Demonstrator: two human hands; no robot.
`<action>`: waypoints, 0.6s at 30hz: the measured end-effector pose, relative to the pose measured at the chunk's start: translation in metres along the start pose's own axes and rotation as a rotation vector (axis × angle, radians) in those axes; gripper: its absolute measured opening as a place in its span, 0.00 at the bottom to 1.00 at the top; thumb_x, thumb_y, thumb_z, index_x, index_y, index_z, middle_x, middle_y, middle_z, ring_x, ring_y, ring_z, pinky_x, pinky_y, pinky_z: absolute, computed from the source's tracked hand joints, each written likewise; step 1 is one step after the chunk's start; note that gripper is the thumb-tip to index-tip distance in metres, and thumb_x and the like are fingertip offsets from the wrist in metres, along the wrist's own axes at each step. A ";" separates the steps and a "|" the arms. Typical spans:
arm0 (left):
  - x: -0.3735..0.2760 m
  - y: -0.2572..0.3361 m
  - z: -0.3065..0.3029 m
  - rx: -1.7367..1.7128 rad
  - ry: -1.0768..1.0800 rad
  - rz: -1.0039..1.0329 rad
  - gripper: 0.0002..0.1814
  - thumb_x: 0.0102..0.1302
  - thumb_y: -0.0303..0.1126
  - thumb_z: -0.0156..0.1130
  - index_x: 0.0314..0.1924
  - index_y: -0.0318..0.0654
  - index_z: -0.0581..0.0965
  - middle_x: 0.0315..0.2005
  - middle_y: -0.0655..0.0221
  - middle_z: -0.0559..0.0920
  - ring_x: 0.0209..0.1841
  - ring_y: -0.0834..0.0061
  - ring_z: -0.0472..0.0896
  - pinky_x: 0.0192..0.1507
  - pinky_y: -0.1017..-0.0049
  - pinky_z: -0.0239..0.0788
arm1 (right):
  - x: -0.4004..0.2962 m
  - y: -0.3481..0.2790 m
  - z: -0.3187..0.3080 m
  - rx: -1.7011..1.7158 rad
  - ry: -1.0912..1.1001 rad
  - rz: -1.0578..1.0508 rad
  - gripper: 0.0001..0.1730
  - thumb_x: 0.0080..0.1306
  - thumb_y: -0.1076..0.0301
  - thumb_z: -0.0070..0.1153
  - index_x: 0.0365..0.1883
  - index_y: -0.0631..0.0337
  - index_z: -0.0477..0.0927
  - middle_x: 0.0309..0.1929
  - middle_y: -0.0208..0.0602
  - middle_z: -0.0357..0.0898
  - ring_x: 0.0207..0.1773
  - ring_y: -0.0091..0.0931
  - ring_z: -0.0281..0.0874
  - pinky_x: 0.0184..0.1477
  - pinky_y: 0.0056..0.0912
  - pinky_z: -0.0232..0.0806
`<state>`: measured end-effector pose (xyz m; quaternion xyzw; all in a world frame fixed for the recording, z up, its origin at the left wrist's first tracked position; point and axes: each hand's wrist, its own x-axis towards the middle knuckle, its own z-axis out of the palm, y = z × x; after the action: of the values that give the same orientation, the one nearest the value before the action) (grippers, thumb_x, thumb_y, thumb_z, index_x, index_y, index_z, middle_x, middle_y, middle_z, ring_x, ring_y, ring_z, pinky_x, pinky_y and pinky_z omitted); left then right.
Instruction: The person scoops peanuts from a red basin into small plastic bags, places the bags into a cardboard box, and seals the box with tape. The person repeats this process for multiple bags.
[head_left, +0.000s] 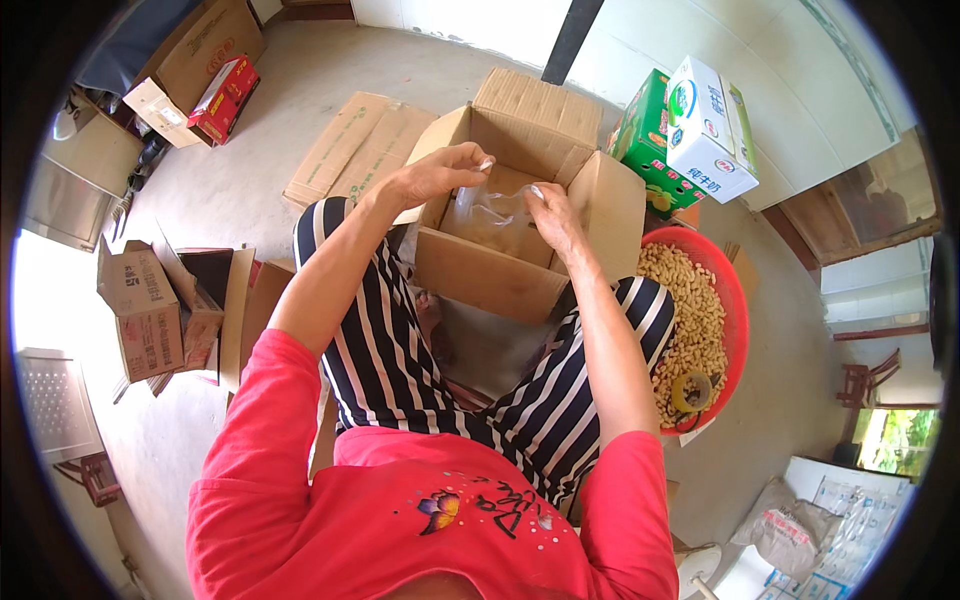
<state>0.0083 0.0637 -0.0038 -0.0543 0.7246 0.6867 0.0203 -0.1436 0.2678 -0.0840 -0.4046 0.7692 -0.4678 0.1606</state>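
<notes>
An open cardboard box (487, 274) stands before my knees with its flaps spread. Inside it hangs a clear plastic bag (487, 214), with something pale yellowish low in it that I cannot make out fully. My left hand (442, 174) pinches a whitish tip of the bag between thumb and fingers, above the box's left side. On the other side, my right hand (556, 214) grips the bag's opposite edge, close to the right flap. To the right of my knee, a red plastic basket (739, 322) holds many unshelled peanuts (686, 307).
A roll of yellow tape (691, 391) lies on the peanuts. Behind the basket stand a green carton (645, 142) and a white milk carton (709, 127). A flattened cardboard box (352, 150) lies beyond my left knee. More cardboard boxes (150, 322) are piled at left.
</notes>
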 end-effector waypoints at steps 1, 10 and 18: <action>0.001 -0.004 0.000 -0.016 -0.005 0.004 0.12 0.68 0.34 0.60 0.49 0.39 0.73 0.58 0.61 0.76 0.65 0.72 0.67 0.67 0.69 0.54 | -0.002 -0.003 0.006 0.126 -0.014 0.040 0.16 0.69 0.60 0.50 0.32 0.65 0.81 0.31 0.46 0.79 0.40 0.37 0.75 0.46 0.37 0.66; 0.012 -0.025 0.011 0.107 -0.010 -0.045 0.19 0.67 0.35 0.60 0.55 0.35 0.72 0.38 0.67 0.79 0.42 0.77 0.77 0.49 0.75 0.68 | -0.010 -0.016 0.029 0.498 -0.132 0.220 0.20 0.74 0.50 0.44 0.34 0.58 0.74 0.29 0.29 0.75 0.32 0.23 0.73 0.41 0.27 0.63; 0.006 -0.059 0.020 0.951 0.041 0.005 0.30 0.53 0.34 0.68 0.57 0.34 0.72 0.46 0.54 0.76 0.51 0.56 0.77 0.54 0.64 0.70 | -0.011 -0.011 0.025 0.533 0.022 0.272 0.21 0.75 0.50 0.43 0.33 0.59 0.73 0.25 0.28 0.70 0.27 0.22 0.70 0.29 0.25 0.62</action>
<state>0.0078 0.0804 -0.0645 -0.0508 0.9589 0.2778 0.0268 -0.1155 0.2588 -0.0889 -0.2363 0.6680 -0.6319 0.3141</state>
